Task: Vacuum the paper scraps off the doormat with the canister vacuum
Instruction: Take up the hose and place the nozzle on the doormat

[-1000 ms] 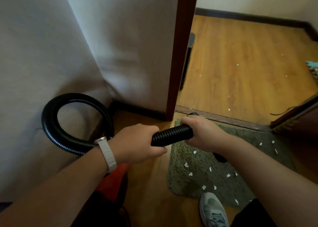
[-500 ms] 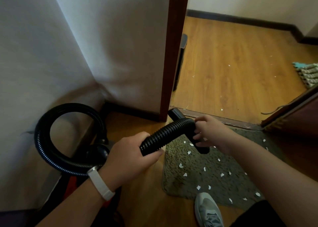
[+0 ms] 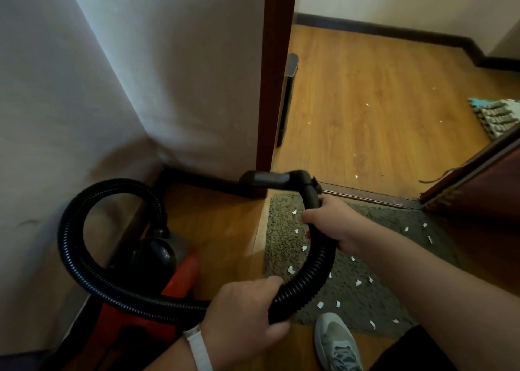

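- Lower left: vacuum [image 3: 180, 283], its hose [image 3: 70, 247] looping up.
- Bottom centre: left hand [image 3: 242, 311] wraps round the hose.
- Centre: right hand [image 3: 332, 224] grips the rigid end; nozzle [image 3: 267, 180] points left, off the mat [image 3: 281, 247].
- Below and right of that nearer hand: scraps [image 3: 291, 270] dot the mat.

Grey sneaker [image 3: 336, 342], dark door frame [image 3: 277, 89], patterned rug [image 3: 498, 117] beyond
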